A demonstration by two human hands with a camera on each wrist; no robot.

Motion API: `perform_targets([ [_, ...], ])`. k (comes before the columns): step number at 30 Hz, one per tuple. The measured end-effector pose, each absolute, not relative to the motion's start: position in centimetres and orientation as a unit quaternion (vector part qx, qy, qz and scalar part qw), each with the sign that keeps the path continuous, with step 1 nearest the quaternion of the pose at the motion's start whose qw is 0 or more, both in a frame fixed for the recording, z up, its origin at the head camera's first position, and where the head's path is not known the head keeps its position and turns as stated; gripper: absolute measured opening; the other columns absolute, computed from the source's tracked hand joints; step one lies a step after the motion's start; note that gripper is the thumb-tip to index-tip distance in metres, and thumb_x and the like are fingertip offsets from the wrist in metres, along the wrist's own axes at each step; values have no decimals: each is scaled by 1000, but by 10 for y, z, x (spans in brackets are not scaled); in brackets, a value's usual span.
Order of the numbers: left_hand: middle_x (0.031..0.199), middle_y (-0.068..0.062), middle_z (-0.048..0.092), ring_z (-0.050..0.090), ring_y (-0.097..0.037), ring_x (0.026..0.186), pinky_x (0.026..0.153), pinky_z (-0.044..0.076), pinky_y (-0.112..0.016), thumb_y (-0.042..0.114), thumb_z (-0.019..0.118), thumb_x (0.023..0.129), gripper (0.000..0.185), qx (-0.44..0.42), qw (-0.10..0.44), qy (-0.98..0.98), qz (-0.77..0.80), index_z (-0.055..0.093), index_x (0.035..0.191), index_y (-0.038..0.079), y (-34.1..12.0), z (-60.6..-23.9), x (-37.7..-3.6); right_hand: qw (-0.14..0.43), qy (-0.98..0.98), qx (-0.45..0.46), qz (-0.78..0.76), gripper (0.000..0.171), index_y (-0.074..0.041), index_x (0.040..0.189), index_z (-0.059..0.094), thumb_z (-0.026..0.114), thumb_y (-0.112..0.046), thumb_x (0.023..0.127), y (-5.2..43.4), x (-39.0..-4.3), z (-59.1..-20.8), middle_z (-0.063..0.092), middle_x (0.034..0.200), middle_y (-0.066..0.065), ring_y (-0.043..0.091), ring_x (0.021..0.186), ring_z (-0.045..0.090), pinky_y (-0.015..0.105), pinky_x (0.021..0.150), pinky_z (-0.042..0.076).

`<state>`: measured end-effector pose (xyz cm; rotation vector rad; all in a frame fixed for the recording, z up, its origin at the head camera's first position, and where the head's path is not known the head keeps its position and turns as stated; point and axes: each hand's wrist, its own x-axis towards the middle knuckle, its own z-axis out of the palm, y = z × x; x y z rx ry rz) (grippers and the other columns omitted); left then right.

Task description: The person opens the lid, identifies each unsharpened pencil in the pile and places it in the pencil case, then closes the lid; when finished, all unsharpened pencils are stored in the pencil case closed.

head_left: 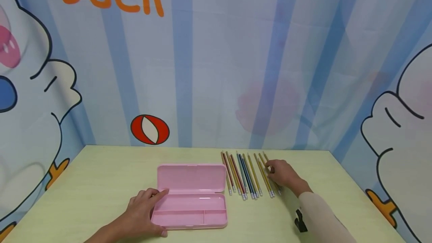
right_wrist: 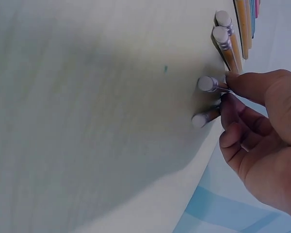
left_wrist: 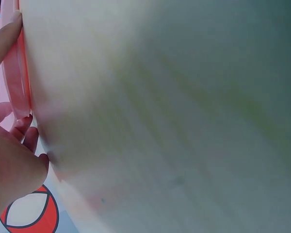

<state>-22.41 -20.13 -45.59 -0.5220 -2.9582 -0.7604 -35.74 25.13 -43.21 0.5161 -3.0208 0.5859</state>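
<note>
Head view puts the pink pencil case [head_left: 191, 194] at the near middle of the pale worktop [head_left: 101, 183], lid flung back flat and its divided tray bare. A row of pencils [head_left: 248, 175] lies just to the right of the case, side by side, eraser ends toward the person, tips pointing to the cartoon backdrop [head_left: 216, 59].

The right hand [head_left: 283, 174] lies over the pencils farthest from the case. From the right wrist view its fingers [right_wrist: 242, 87] are curled and pinching one pencil [right_wrist: 209, 84] close behind its eraser cap, while the neighbouring pencil [right_wrist: 203, 119] sits just under the fingertips. That forearm, in a light sleeve [head_left: 320, 216], comes in low from the near right, wrist bent slightly so the fingers come down from above.

These pencils look thin, light and stiff, with glossy paint that may slip, and they would roll easily on a flat top. I would judge the middle of the shaft the steadier hold; gripped near the eraser, the long end could swing.

The left hand [head_left: 143, 213] rests against the case's left end, thumb at the near corner and fingers [left_wrist: 5, 39] relaxed along the rim, steadying it without closing round it.
</note>
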Motion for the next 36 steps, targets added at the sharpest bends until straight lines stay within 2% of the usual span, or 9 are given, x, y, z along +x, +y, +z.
perform_targets([
  [4, 122, 2, 50, 42, -17, 106, 90, 35, -45, 60, 91, 52, 112, -169, 23, -955, -242, 51, 146, 16, -202, -458, -224, 3, -971, 168, 170, 30, 3, 116, 68, 67, 2, 86, 248, -357, -426, 67, 83, 8, 16, 67, 55, 35, 63, 46],
  [11, 122, 1, 50, 42, -17, 106, 90, 35, -45, 64, 90, 52, 114, -169, 20, -956, -238, 50, 147, 16, -204, -458, -225, -51, -974, 172, 139, 32, 1, 117, 69, 62, 6, 86, 244, -362, -413, 70, 106, 18, 19, 72, 57, 36, 66, 47],
  [15, 123, 1, 50, 42, -17, 106, 89, 35, -45, 63, 90, 52, 113, -170, 22, -956, -238, 50, 147, 17, -205, -459, -226, -72, -976, 166, 123, 35, -1, 119, 69, 57, 7, 87, 242, -364, -411, 68, 117, 20, 21, 78, 59, 36, 67, 45],
  [21, 123, 1, 50, 42, -18, 107, 90, 35, -46, 65, 89, 52, 114, -172, 21, -955, -241, 50, 147, 17, -205, -460, -226, -79, -980, 148, 108, 39, -1, 125, 66, 53, 7, 89, 238, -366, -413, 63, 127, 24, 35, 101, 66, 38, 70, 45],
  [24, 124, 0, 50, 42, -18, 108, 90, 35, -46, 64, 90, 52, 113, -172, 18, -955, -243, 50, 147, 17, -205, -460, -225, -79, -982, 134, 106, 42, -1, 128, 63, 53, 7, 88, 237, -366, -413, 61, 130, 26, 38, 103, 65, 38, 69, 45],
  [28, 125, 0, 50, 42, -18, 109, 91, 35, -46, 62, 91, 53, 112, -167, 11, -955, -244, 50, 147, 17, -205, -459, -225, -78, -983, 124, 111, 44, 0, 128, 63, 52, 9, 86, 236, -367, -413, 60, 132, 27, 31, 91, 65, 36, 65, 44],
  [33, 126, 0, 50, 42, -20, 110, 92, 34, -47, 61, 91, 54, 111, -165, 4, -955, -246, 50, 147, 17, -205, -458, -225, -87, -983, 103, 125, 48, -1, 130, 62, 50, 11, 85, 234, -368, -410, 60, 130, 27, 22, 70, 57, 31, 54, 38],
  [36, 126, -1, 50, 42, -20, 111, 92, 34, -47, 61, 90, 55, 110, -172, 10, -954, -245, 50, 147, 17, -206, -457, -226, -97, -982, 86, 134, 50, 0, 133, 60, 50, 12, 86, 232, -368, -408, 59, 131, 29, 20, 62, 59, 27, 48, 42],
])
